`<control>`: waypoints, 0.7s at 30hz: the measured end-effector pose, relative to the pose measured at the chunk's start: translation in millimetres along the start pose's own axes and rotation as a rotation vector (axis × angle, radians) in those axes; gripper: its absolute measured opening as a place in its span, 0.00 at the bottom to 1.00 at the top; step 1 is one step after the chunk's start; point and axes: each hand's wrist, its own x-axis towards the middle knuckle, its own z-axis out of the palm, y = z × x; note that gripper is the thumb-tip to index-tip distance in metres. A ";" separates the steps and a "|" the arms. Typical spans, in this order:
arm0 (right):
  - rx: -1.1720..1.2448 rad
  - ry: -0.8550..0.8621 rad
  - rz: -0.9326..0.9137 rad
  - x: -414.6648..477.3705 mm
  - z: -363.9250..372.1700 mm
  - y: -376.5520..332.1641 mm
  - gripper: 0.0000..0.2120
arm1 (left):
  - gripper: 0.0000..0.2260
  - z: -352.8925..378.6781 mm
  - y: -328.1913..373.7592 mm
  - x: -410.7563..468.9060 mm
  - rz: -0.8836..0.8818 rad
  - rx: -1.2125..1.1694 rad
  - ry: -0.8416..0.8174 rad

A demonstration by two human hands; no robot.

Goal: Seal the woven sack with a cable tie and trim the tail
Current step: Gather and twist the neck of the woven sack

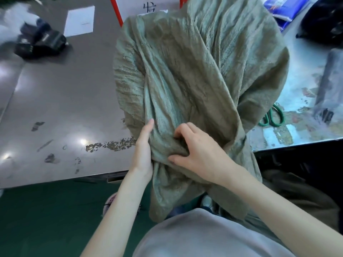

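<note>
A crumpled grey-green woven sack (194, 71) lies across the gap between two tables, its mouth end hanging toward me over the near edge. My left hand (143, 145) cups the left side of the gathered neck, palm against the fabric, fingers hidden behind it. From the right, my right hand (196, 151) pinches a bunch of the same gathered fabric between thumb and fingers. Green-handled scissors (272, 115) lie on the right table, partly tucked under the sack's edge. No cable tie shows in view.
A worn grey metal table (55, 108) fills the left, with a black device (40, 43) and a white paper sheet (79, 21) at its far side. The right table (306, 101) holds a blue packet (284, 10) and a dark bag (323, 21). Green floor lies below.
</note>
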 end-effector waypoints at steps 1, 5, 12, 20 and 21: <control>0.059 0.034 -0.023 1.1 1.2 2.9 0.15 | 0.19 0.6 -1.0 0.4 0.022 -0.023 -0.008; 0.265 0.192 0.000 1.5 -9.6 16.8 0.10 | 0.18 -3.2 0.8 2.7 0.029 -0.039 -0.003; 0.733 0.404 0.261 -11.4 -39.9 59.1 0.11 | 0.12 -30.0 5.1 20.2 0.084 0.311 0.183; 0.813 0.397 0.312 -22.4 -32.5 74.7 0.24 | 0.10 -43.8 2.7 23.9 0.058 0.535 0.266; 0.815 0.382 0.285 -22.1 -28.3 71.3 0.27 | 0.13 -40.7 4.0 22.5 0.043 0.510 0.263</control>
